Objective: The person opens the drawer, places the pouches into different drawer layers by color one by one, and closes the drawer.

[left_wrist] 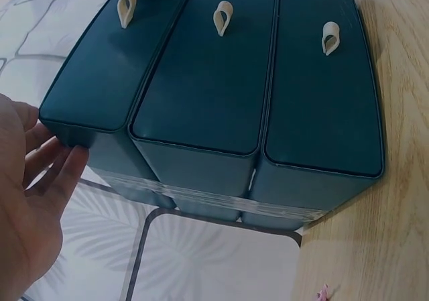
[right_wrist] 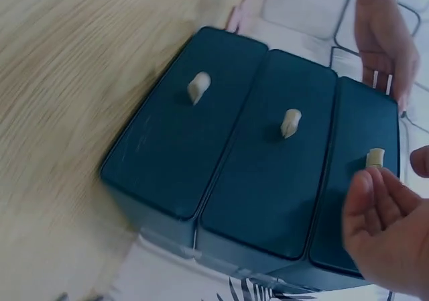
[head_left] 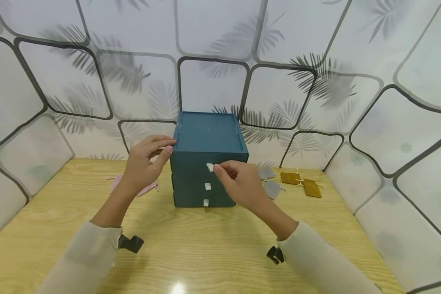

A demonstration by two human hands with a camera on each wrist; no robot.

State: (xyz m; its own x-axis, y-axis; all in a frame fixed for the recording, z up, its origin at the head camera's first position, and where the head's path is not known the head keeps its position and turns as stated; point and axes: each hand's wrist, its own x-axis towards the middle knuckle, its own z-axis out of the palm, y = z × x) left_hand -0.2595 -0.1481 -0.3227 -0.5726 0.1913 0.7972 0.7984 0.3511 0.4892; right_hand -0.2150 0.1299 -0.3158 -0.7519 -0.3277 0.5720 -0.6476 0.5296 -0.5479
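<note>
A dark teal three-drawer box (head_left: 189,173) stands on the table, each drawer front bearing a small pale loop tab. With thumb and fingers my right hand (head_left: 242,183) pinches the top drawer's pull tab (head_left: 210,167); the right wrist view shows the fingertips at this tab (right_wrist: 375,157). My left hand (head_left: 143,161) rests against the box's upper left side, its fingers extended and the thumb near the front corner. In the left wrist view, those fingers (left_wrist: 64,173) touch the side of the top drawer. All three drawers look closed.
Pink pouches (head_left: 147,189) lie to the left of the box, partly behind my left forearm. To its right are grey drawstring pouches (head_left: 272,189) and mustard-brown pouches (head_left: 311,188). A patterned backdrop (head_left: 213,85) rises behind the wooden table (head_left: 191,253).
</note>
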